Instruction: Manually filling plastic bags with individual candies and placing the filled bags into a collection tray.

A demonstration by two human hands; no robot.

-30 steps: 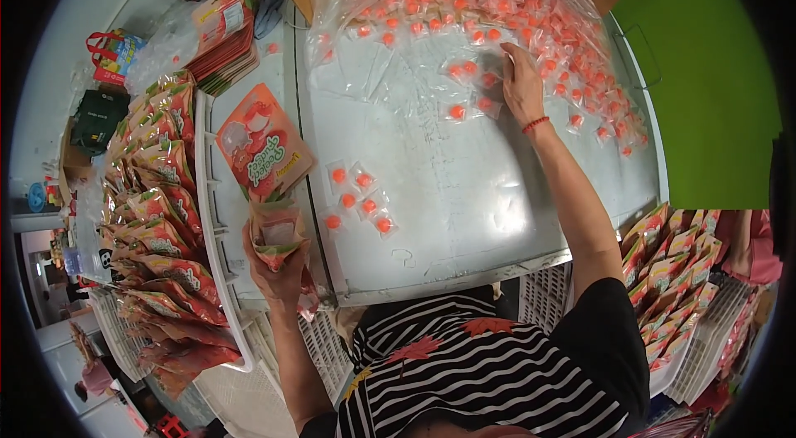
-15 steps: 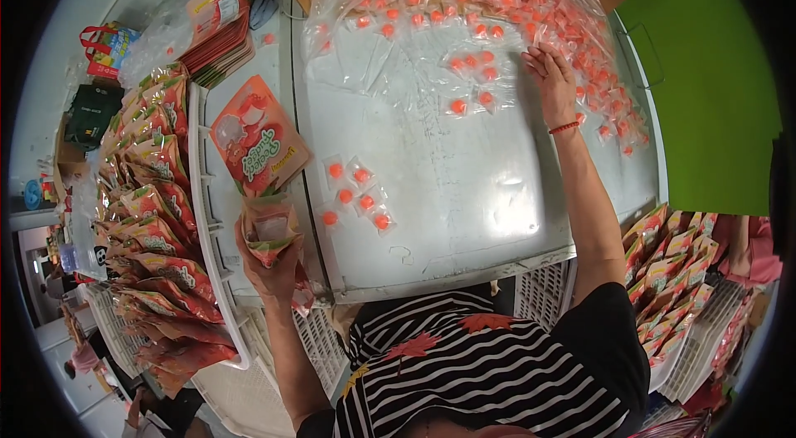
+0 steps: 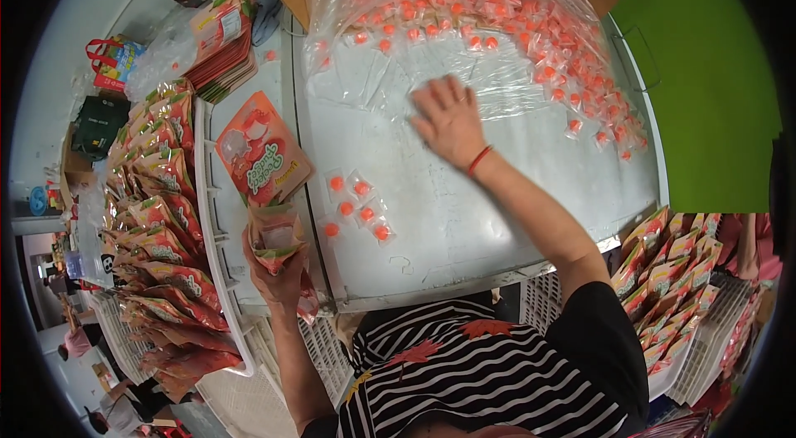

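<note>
- Pouch, glossy orange foil with its mouth up, sits gripped in the left hand at seven o'clock.
- Right hand lies open, fingers spread flat on the white table.
- Small round orange candies in clear wrappers lie between both hands.

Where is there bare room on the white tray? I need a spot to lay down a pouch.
The white tray is bare in front of the right hand, from the small cluster of orange candies across to the right rim. It is crowded along the far edge, under the candy heap. The left hand holds a pouch.
</note>
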